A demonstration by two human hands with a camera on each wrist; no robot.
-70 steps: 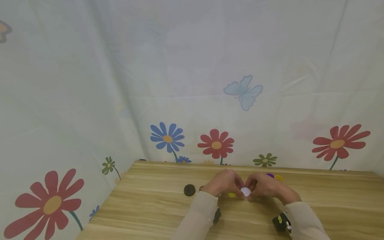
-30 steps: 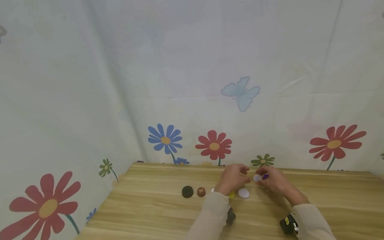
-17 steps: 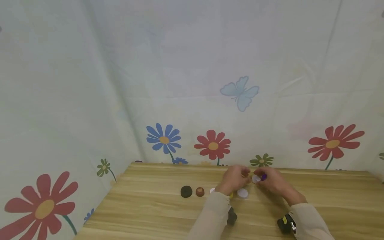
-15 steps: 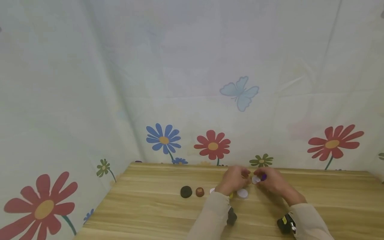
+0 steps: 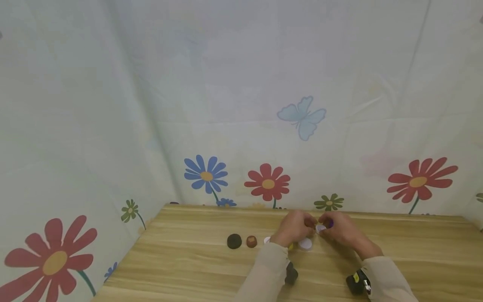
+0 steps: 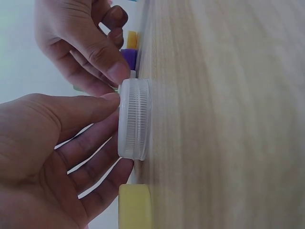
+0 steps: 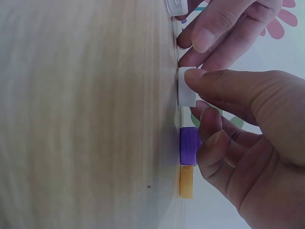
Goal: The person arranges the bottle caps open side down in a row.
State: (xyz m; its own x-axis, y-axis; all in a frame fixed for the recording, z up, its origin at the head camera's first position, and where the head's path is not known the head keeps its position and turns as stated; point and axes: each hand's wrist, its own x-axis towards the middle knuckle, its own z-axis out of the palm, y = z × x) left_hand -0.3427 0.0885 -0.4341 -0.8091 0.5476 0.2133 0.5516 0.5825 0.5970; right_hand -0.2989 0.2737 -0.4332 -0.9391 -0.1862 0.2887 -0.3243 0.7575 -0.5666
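Observation:
My right hand pinches a small white bottle cap, low at the tabletop, its thumb lying against the cap. From the other side my left hand reaches in, loosely bent, with fingertips right at the edge of that same cap. A wider ribbed whitish cap rests on the table close in front of the left fingers; from the head it shows as a white disc. Just past the right fingers sits a purple ribbed cap, with an orange-yellow cap beside it.
To the left along the wood-grain table lie a black cap, a brown cap and another white cap, partly behind the left wrist. A yellow cap is near the left hand. A flowered cloth hangs behind the table.
Both hands have left the wider white cap, now lying on the table. My right hand has brought the smaller white cap slightly left and nearer, and the left fingers have closed in toward it.

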